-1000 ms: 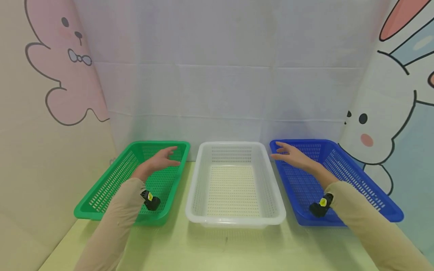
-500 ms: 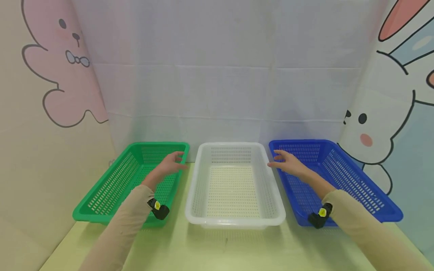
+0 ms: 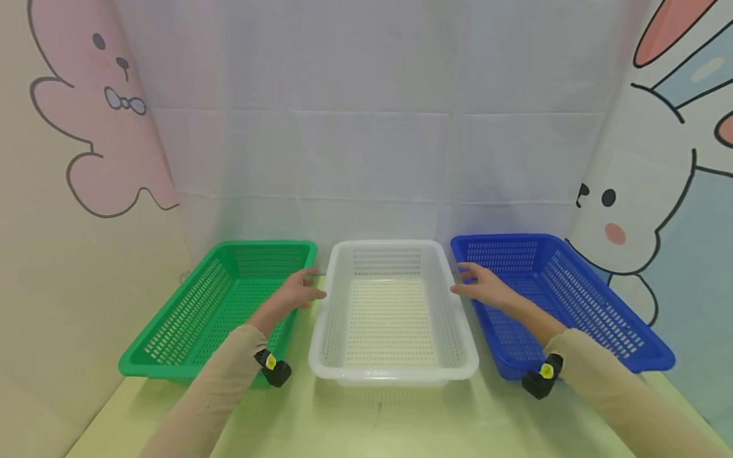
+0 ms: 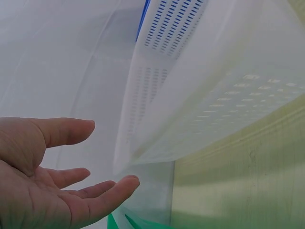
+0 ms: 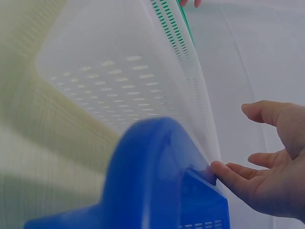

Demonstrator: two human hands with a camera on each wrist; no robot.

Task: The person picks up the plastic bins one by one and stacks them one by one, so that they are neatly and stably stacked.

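Between the two hands stands a white plastic basket (image 3: 395,375) with slotted walls and floor. My left hand (image 3: 294,292) hovers by its left rim, over the right edge of the green basket (image 3: 166,370). In the left wrist view the left hand (image 4: 62,176) has its thumb and fingers spread, holding nothing. My right hand (image 3: 483,286) is at the gap between the white basket and the blue basket (image 3: 647,362). Seen from the right wrist, the right hand (image 5: 271,167) is spread too, a fingertip close to the blue rim; whether it touches, I cannot tell.
All three baskets stand side by side on a pale yellow-green table (image 3: 366,426). Behind them hangs a white cloth (image 3: 378,152). Side walls carry a pink cartoon bear (image 3: 114,146) and a white cartoon rabbit (image 3: 635,210).
My left hand has moved right and lower, from over the green basket to the white basket's left rim. My right hand has dropped slightly towards the white basket's right rim. The baskets stay put.
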